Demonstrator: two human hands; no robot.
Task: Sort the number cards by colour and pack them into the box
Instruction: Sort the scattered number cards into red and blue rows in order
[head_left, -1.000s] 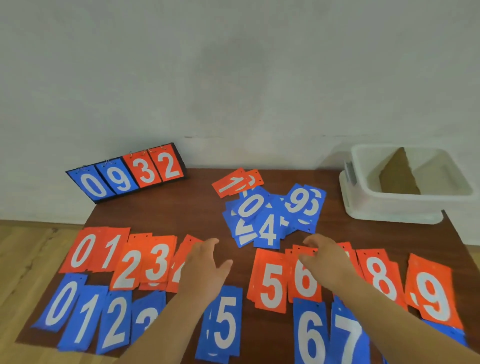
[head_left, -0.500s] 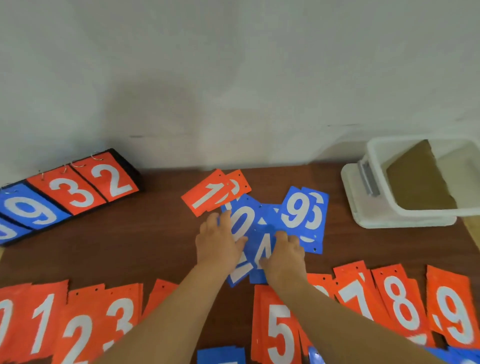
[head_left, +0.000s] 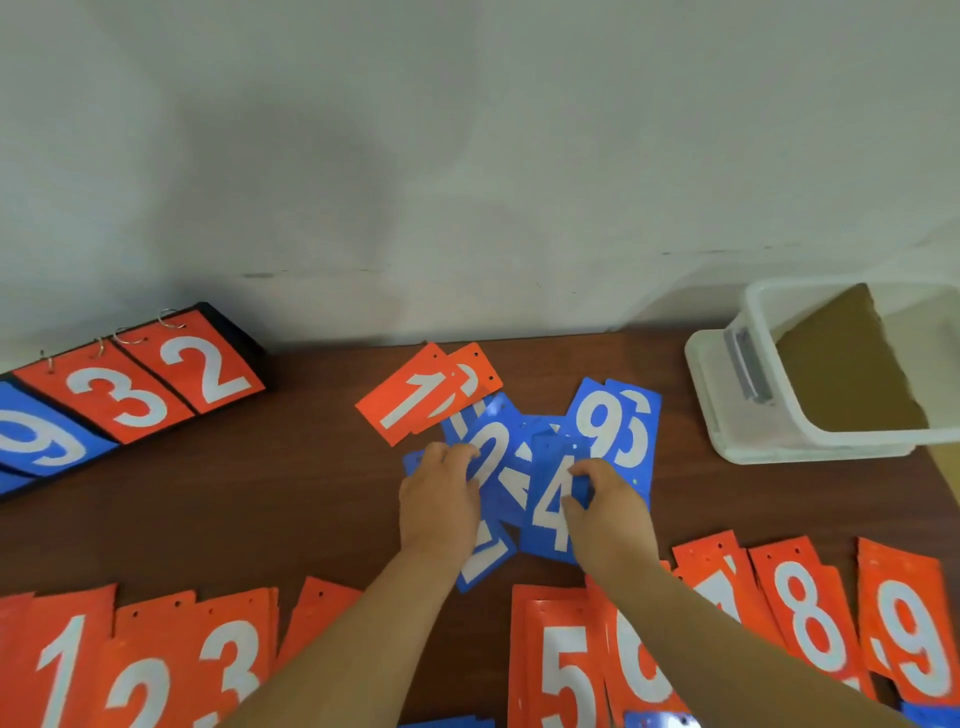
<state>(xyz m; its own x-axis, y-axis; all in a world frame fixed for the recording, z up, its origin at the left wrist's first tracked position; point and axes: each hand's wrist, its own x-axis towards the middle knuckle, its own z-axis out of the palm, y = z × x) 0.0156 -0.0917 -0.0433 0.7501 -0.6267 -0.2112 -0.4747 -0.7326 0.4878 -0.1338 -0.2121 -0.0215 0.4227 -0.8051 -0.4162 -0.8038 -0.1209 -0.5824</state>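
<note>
The right hand (head_left: 608, 512) pinches the blue 4 card (head_left: 551, 512) by its right edge, fingers bent over the top and thumb on the face. The left hand (head_left: 439, 499) lies just beside it with its fingers bent down onto the blue 0 card (head_left: 493, 447). Whether it clasps that card or only presses on it, I cannot tell.

Both cards belong to a loose heap of blue cards (head_left: 511, 483) fanned out under and between the two hands, and another white-figured blue card pokes out below the left wrist. Just beyond the right hand's fingertips a blue 9 card (head_left: 605, 421) overlaps a second blue one. Beyond the left hand's knuckles an orange 1 card (head_left: 415, 402) lies askew over another orange card.

Nearer the person than the hands, a row of orange cards (head_left: 558, 670) runs across the dark worktop (head_left: 260, 519) — 1, 2, 3 outside the left forearm and 5 to 9 under and outside the right.

Well off past the right hand stands the white box (head_left: 769, 306) with a brown cardboard sheet (head_left: 852, 374) leaning inside it. Far out from the left hand, a scoreboard (head_left: 156, 379) shows 9, 3, 2 — tilted back against the wall (head_left: 467, 156).
</note>
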